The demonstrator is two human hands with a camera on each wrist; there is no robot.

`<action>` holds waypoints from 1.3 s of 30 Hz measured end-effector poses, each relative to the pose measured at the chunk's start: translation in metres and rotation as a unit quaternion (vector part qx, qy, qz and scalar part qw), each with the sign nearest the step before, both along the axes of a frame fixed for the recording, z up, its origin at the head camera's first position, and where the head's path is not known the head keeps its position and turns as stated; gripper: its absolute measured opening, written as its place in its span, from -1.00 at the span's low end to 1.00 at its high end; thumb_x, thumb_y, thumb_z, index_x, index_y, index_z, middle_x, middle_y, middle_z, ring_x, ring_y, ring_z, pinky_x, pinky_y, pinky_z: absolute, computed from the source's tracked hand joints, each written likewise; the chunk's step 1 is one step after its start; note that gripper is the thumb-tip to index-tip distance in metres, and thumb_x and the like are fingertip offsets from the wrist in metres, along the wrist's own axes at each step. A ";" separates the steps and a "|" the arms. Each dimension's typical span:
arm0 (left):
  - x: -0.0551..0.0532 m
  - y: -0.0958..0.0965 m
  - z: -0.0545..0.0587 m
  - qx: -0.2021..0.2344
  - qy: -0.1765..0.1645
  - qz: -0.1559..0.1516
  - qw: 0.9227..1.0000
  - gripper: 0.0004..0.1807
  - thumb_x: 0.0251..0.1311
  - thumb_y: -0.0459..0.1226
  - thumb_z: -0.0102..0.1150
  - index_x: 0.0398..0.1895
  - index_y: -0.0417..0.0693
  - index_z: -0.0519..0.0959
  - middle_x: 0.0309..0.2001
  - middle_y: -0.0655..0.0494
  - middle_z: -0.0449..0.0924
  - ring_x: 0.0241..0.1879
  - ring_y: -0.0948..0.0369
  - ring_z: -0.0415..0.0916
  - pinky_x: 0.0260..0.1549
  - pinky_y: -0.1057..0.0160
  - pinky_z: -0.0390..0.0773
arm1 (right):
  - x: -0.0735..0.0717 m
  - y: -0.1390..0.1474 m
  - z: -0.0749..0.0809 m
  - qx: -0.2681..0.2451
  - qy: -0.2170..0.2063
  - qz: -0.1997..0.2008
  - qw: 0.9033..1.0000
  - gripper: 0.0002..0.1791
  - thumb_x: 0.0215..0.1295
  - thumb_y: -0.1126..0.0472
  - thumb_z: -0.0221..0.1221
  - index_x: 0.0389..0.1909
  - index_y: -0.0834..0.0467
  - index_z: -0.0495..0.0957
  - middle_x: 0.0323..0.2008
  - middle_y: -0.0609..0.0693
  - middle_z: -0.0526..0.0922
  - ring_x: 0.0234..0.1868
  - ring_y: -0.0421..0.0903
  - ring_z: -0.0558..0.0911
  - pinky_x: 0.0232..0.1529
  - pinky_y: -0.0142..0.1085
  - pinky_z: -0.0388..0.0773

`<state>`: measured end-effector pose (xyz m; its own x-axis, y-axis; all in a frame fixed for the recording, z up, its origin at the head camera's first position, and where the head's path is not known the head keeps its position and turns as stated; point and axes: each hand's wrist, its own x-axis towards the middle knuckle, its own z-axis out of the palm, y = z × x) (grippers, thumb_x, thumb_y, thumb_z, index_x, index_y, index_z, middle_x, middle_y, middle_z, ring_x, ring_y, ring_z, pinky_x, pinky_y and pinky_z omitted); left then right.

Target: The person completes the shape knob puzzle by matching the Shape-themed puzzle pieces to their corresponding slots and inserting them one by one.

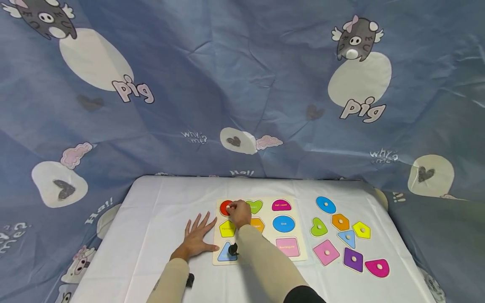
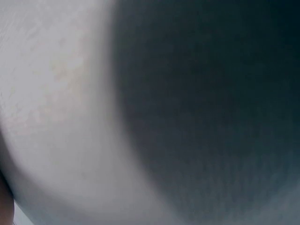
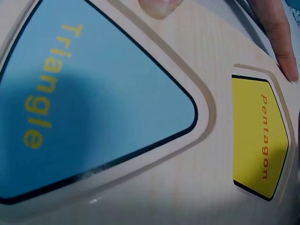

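Observation:
A wooden shape puzzle board (image 1: 265, 256) lies on the white table, its printed recesses showing shapes with names. My right hand (image 1: 240, 213) reaches over its upper left part and pinches the knob of a red circle piece (image 1: 224, 208) at the top left recess. Fingers spread, my left hand (image 1: 197, 239) rests on the cloth with the thumb at the board's left edge. The right wrist view shows the blue triangle recess (image 3: 117, 93) and yellow pentagon recess (image 3: 255, 136), plus left-hand fingers (image 3: 276, 35). My right forearm hides part of the board's lower middle.
Right of the board lie several loose knobbed pieces: a blue oval (image 1: 326, 204), green heart (image 1: 318, 227), orange hexagon (image 1: 340, 222), yellow pentagon (image 1: 361, 230), blue triangle (image 1: 347, 238), pink rectangle (image 1: 326, 252), purple square (image 1: 353, 260) and magenta half round (image 1: 377, 268). A blue patterned cloth (image 1: 242, 84) hangs behind.

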<state>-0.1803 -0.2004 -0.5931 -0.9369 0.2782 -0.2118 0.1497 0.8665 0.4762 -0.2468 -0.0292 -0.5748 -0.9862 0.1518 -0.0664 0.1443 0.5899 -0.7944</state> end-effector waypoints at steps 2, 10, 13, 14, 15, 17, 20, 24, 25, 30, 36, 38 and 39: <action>0.001 0.000 0.001 0.002 0.004 0.000 1.000 0.09 -0.24 0.20 0.43 0.46 0.16 0.21 0.53 -0.03 -0.11 0.50 -0.13 -0.34 0.36 -0.26 -0.46 | 0.001 0.000 -0.001 0.007 0.006 -0.001 1.000 -0.92 0.11 0.23 0.38 -0.40 0.15 0.72 -0.47 -0.07 0.64 -0.41 -0.14 0.52 -0.28 -0.31 0.57; 0.004 -0.003 0.004 0.014 0.004 -0.009 1.000 0.08 -0.21 0.19 0.43 0.46 0.15 0.21 0.54 -0.02 -0.12 0.50 -0.12 -0.35 0.35 -0.24 -0.46 | 0.004 -0.001 -0.004 0.036 0.031 0.005 0.999 -0.93 0.10 0.22 0.40 -0.42 0.14 0.72 -0.44 -0.05 0.68 -0.37 -0.11 0.60 -0.24 -0.26 0.63; 0.004 -0.001 0.005 0.012 0.006 -0.012 1.000 0.08 -0.21 0.19 0.43 0.46 0.15 0.21 0.54 -0.02 -0.12 0.50 -0.12 -0.34 0.35 -0.25 -0.45 | 0.003 -0.001 -0.005 0.041 0.033 0.001 0.999 -0.92 0.10 0.22 0.40 -0.42 0.14 0.73 -0.49 -0.08 0.66 -0.42 -0.13 0.57 -0.29 -0.30 0.60; 0.004 -0.001 0.005 0.011 0.004 -0.011 1.000 0.08 -0.21 0.19 0.44 0.46 0.15 0.21 0.54 -0.02 -0.12 0.50 -0.12 -0.34 0.35 -0.25 -0.45 | 0.002 -0.001 -0.005 0.040 0.031 0.001 0.999 -0.92 0.10 0.21 0.39 -0.41 0.15 0.73 -0.51 -0.08 0.65 -0.43 -0.14 0.56 -0.29 -0.30 0.59; 0.003 -0.001 0.005 0.008 0.004 -0.010 1.000 0.08 -0.21 0.19 0.44 0.46 0.16 0.21 0.54 -0.02 -0.12 0.50 -0.12 -0.34 0.35 -0.25 -0.45 | 0.002 -0.001 -0.005 0.040 0.030 0.001 0.999 -0.91 0.11 0.21 0.39 -0.40 0.15 0.73 -0.51 -0.09 0.65 -0.43 -0.14 0.55 -0.29 -0.31 0.58; 0.003 -0.001 0.004 0.008 0.005 -0.009 1.000 0.09 -0.22 0.19 0.44 0.46 0.14 0.21 0.54 -0.02 -0.12 0.50 -0.12 -0.34 0.35 -0.25 -0.46 | 0.002 -0.001 -0.005 0.039 0.030 0.001 0.999 -0.90 0.11 0.21 0.38 -0.39 0.15 0.73 -0.51 -0.10 0.65 -0.43 -0.15 0.53 -0.29 -0.31 0.57; 0.004 -0.001 0.003 0.013 0.006 -0.012 1.000 0.09 -0.23 0.18 0.45 0.46 0.13 0.21 0.54 -0.03 -0.12 0.50 -0.13 -0.34 0.35 -0.25 -0.46 | 0.003 -0.001 -0.006 0.056 0.032 0.003 0.998 -0.90 0.13 0.19 0.37 -0.37 0.14 0.74 -0.47 -0.09 0.67 -0.38 -0.12 0.54 -0.20 -0.26 0.55; 0.005 0.000 0.002 0.014 -0.002 -0.014 1.000 0.10 -0.23 0.19 0.44 0.46 0.14 0.20 0.54 -0.02 -0.13 0.50 -0.13 -0.35 0.35 -0.26 -0.47 | 0.005 0.000 -0.009 0.085 0.039 0.004 0.996 -0.91 0.12 0.18 0.38 -0.40 0.12 0.73 -0.47 -0.09 0.68 -0.34 -0.09 0.55 -0.10 -0.20 0.48; 0.005 0.000 0.001 0.013 -0.003 -0.014 1.000 0.10 -0.23 0.19 0.44 0.46 0.13 0.20 0.54 -0.02 -0.13 0.50 -0.12 -0.34 0.35 -0.26 -0.46 | 0.005 0.000 -0.008 0.087 0.040 0.004 0.995 -0.91 0.12 0.18 0.38 -0.41 0.12 0.73 -0.47 -0.09 0.68 -0.34 -0.08 0.55 -0.08 -0.18 0.47; 0.003 0.001 0.001 0.008 0.007 -0.008 1.000 0.08 -0.23 0.16 0.46 0.46 0.13 0.22 0.54 -0.02 -0.11 0.50 -0.12 -0.33 0.35 -0.25 -0.45 | 0.001 0.001 -0.007 0.075 0.034 0.018 0.996 -0.90 0.12 0.19 0.38 -0.40 0.13 0.71 -0.53 -0.11 0.62 -0.37 -0.11 0.52 -0.09 -0.19 0.48; 0.001 0.002 0.004 0.011 0.003 -0.008 1.000 0.10 -0.23 0.17 0.44 0.46 0.13 0.20 0.54 -0.03 -0.13 0.50 -0.13 -0.34 0.35 -0.25 -0.45 | -0.004 0.014 -0.002 0.004 0.005 0.058 0.998 -0.83 0.10 0.24 0.39 -0.29 0.19 0.68 -0.50 -0.11 0.59 -0.41 -0.16 0.50 -0.20 -0.29 0.57; 0.001 0.001 0.005 0.013 0.004 -0.004 1.000 0.10 -0.24 0.16 0.45 0.46 0.11 0.21 0.53 -0.04 -0.12 0.50 -0.13 -0.34 0.35 -0.26 -0.45 | -0.005 0.020 -0.001 -0.024 0.012 0.074 0.997 -0.81 0.09 0.28 0.39 -0.25 0.22 0.68 -0.48 -0.08 0.59 -0.41 -0.16 0.48 -0.25 -0.32 0.55; 0.001 0.000 0.006 0.014 0.004 0.000 1.000 0.10 -0.24 0.16 0.45 0.46 0.11 0.21 0.53 -0.05 -0.11 0.50 -0.13 -0.33 0.35 -0.25 -0.45 | -0.006 0.023 0.000 -0.035 0.019 0.081 0.996 -0.79 0.09 0.29 0.39 -0.24 0.24 0.68 -0.47 -0.06 0.59 -0.41 -0.16 0.49 -0.26 -0.34 0.54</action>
